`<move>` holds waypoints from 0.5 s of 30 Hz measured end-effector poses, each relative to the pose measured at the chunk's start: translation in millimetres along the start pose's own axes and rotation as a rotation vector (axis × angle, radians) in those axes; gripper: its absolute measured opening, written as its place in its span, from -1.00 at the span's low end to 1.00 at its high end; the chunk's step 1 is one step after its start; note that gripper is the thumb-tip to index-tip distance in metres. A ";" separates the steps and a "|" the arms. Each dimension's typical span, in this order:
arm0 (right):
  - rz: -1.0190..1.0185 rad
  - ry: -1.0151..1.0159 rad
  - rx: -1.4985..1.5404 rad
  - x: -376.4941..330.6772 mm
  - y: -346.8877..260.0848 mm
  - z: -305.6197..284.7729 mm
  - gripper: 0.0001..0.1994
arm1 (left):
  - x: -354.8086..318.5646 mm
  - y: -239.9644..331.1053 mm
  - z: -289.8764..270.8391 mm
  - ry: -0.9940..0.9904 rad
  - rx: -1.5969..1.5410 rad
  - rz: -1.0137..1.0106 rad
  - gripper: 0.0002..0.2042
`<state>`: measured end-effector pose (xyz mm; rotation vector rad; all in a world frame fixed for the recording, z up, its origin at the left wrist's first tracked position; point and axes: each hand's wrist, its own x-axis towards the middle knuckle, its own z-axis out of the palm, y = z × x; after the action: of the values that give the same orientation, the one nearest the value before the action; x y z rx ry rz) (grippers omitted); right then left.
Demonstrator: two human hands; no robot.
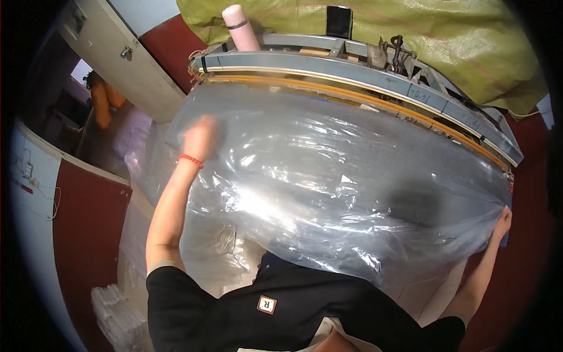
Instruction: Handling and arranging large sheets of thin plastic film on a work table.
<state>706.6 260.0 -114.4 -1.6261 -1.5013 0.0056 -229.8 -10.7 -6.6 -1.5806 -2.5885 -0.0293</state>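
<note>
A wide sheet of clear plastic film [305, 141] lies in wrinkled folds over the work surface in front of me and hangs down over its near edge. My right hand [502, 223] is at the far right, closed on the film's edge, and creases run out from that grip. Over the left part of the film is my left hand [201, 139], with a red bracelet at the wrist. Motion smears its fingers, so I cannot tell whether they hold the film.
Behind the film runs a long grey metal bar [328, 66] with an orange strip [352, 94]. A pink bottle [240, 29] stands at its left end, before a yellow-green woven cover [457, 35]. Folded clear plastic [117, 317] lies at lower left, near an open door [117, 53].
</note>
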 end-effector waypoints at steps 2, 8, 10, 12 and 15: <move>0.095 -0.041 -0.050 2.6 -4.6 1.1 -0.63 | 0.6 19.4 3.3 0.300 -0.080 0.300 -0.50; 0.071 0.025 -0.041 -6.9 -38.3 7.7 -0.63 | 32.7 58.1 12.3 0.484 -0.153 0.403 -0.37; 0.098 0.022 -0.040 -7.2 -37.7 4.2 -0.63 | 39.7 63.8 11.7 0.439 -0.165 0.383 -0.54; 0.123 0.015 -0.035 -6.1 -36.3 2.8 -0.63 | 50.1 59.1 17.2 0.245 -0.071 0.442 -0.77; 0.105 -0.027 0.010 -2.9 -27.2 4.1 -0.60 | 61.1 52.2 23.7 0.320 -0.312 0.362 -0.86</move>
<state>681.9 256.4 -102.3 -1.7015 -1.4326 0.0939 -213.1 69.1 -26.0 -1.9353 -2.1018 -0.6267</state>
